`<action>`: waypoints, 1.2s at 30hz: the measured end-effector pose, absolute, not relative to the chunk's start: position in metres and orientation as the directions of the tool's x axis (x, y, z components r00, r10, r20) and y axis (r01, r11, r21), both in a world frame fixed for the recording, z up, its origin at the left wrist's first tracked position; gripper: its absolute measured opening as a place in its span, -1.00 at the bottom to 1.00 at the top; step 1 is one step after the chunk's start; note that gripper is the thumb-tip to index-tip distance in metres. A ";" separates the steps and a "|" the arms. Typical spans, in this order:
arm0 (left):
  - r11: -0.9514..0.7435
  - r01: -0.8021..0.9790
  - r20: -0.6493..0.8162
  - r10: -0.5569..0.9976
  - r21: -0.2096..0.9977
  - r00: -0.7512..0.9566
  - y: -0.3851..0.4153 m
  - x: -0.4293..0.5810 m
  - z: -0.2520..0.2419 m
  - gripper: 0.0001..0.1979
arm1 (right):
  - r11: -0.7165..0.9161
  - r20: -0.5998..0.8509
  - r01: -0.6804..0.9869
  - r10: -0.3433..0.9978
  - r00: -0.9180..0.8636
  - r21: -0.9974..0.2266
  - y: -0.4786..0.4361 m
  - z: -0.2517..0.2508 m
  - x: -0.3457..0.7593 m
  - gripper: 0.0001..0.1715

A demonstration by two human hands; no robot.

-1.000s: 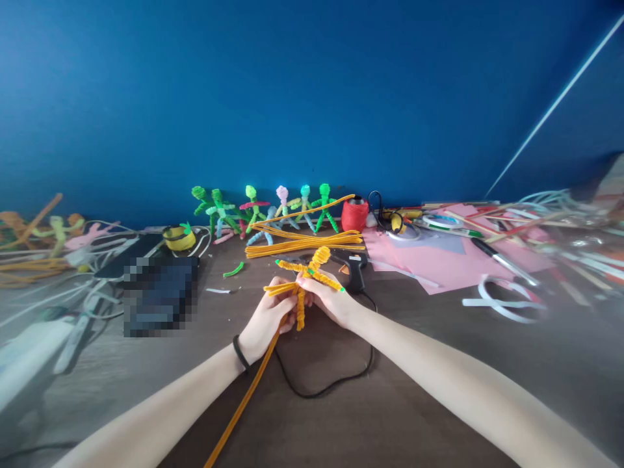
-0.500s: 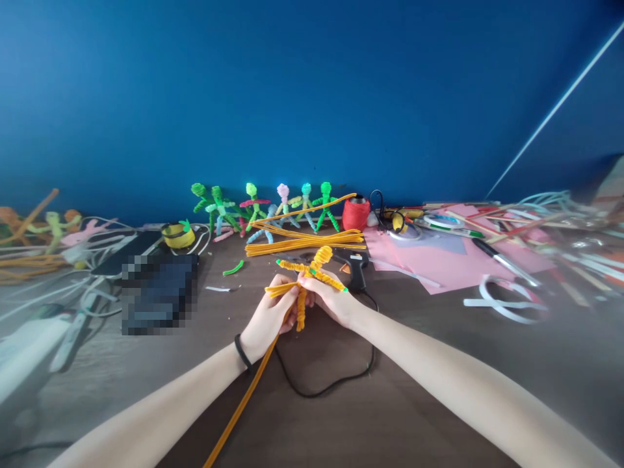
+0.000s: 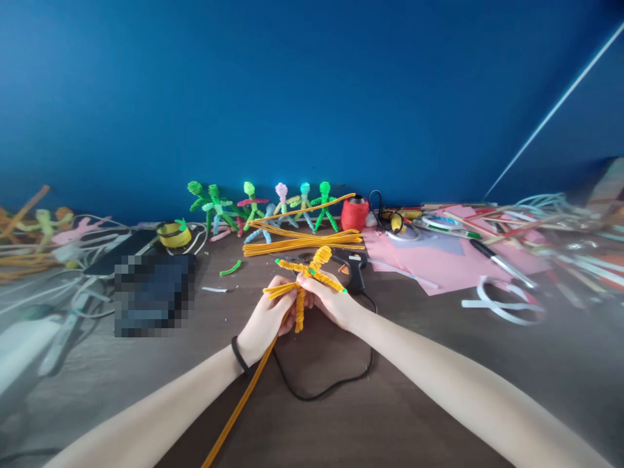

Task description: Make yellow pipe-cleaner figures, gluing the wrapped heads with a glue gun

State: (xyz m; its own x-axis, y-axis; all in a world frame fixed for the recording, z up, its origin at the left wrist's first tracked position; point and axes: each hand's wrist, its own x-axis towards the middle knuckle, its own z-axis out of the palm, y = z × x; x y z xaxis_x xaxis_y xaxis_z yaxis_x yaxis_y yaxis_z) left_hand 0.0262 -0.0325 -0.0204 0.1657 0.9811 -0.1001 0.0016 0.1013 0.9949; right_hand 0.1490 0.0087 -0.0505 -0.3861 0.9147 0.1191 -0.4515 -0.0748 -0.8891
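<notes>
Both of my hands meet over the middle of the brown table around an orange pipe-cleaner figure (image 3: 312, 270) with a coiled head and green-tipped arms. My left hand (image 3: 266, 318), with a black band at the wrist, is closed on the figure's lower part. A long straight orange pipe cleaner (image 3: 238, 409) trails from that hand toward me. My right hand (image 3: 334, 300) pinches the figure's middle from the right.
A black glue gun (image 3: 351, 263) lies just behind my hands, its cable looping toward me. Loose orange pipe cleaners (image 3: 302, 240), a row of finished coloured figures (image 3: 258, 205) and a red thread spool (image 3: 354, 213) sit along the blue wall. Pink paper (image 3: 429, 257) and tools lie right; cables left.
</notes>
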 end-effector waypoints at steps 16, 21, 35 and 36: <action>-0.062 0.153 0.043 0.991 0.986 0.124 -0.032 0.018 -0.035 -0.83 | -0.164 0.037 -0.444 0.911 -0.411 -0.881 0.005 -0.046 0.151 -0.83; -0.082 0.174 0.063 0.992 0.981 0.113 -0.033 0.020 -0.035 -0.84 | -0.134 0.056 -0.414 0.908 -0.415 -0.900 0.004 -0.047 0.152 -0.83; -0.339 0.427 0.302 0.941 0.838 0.154 -0.032 0.014 -0.031 -0.95 | -0.182 -0.003 -0.373 0.902 -0.432 -0.910 0.006 -0.047 0.153 -0.84; -0.356 0.460 0.316 0.934 0.814 0.165 -0.031 0.013 -0.030 -0.97 | -0.189 -0.004 -0.383 0.900 -0.436 -0.904 0.006 -0.047 0.153 -0.84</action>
